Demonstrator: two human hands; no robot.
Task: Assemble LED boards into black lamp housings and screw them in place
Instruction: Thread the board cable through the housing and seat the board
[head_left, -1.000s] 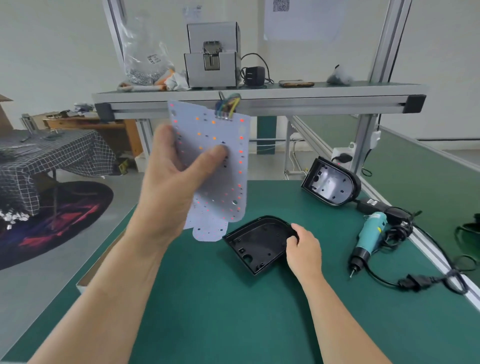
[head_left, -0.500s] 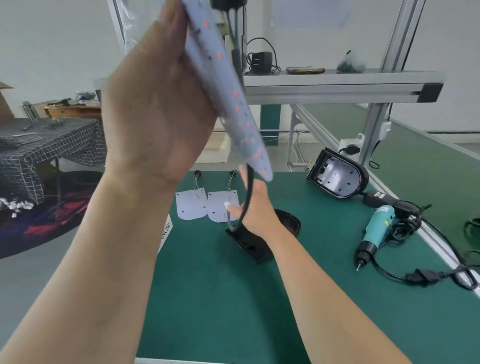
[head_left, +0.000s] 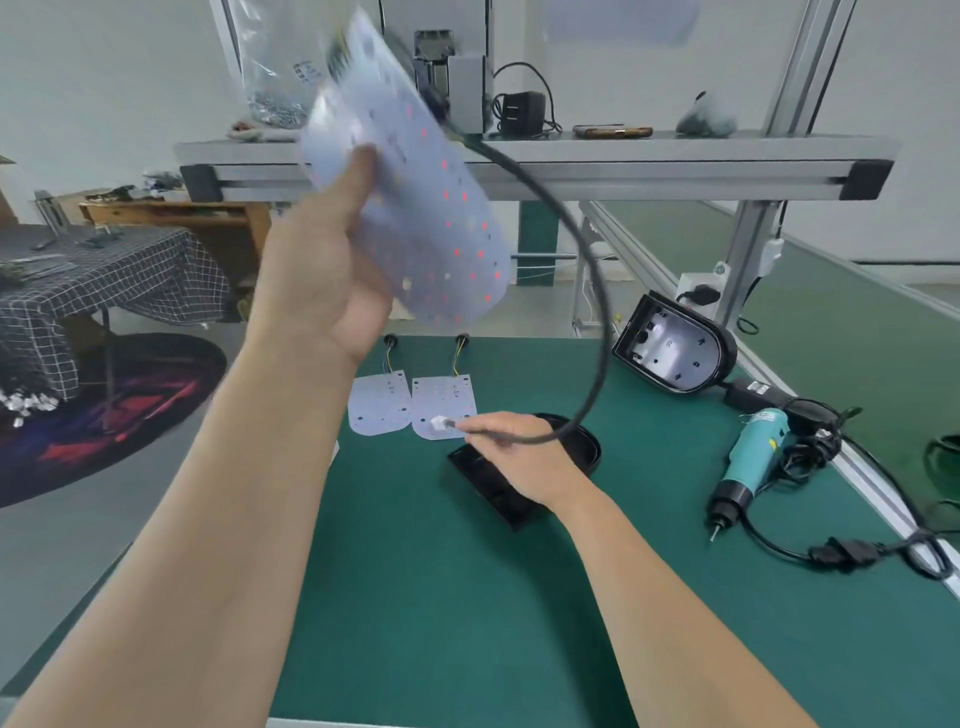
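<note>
Tipped round since half a second ago, the white LED-dotted circuit board (head_left: 415, 208) now shows its face instead of its edge, and its black round cable (head_left: 587, 249) bows out in a wider arc to the right. The left hand (head_left: 322, 291) grips the board high above the green tabletop (head_left: 467, 623), thumb on the face and fingers behind. The right hand (head_left: 519, 467) pinches the cable just behind its small white plug (head_left: 439, 423), directly over the flat black plastic lamp housing (head_left: 491, 491) lying on the tabletop.

The step looks like feeding the plug through the housing before seating the board. To do it well, steer the plug into the housing's cable hole first, which the right hand hides here, and draw the slack through steadily. Keep the board raised so the cable does not kink. Only then lower it, LEDs up, with its holes over the screw posts.
</note>
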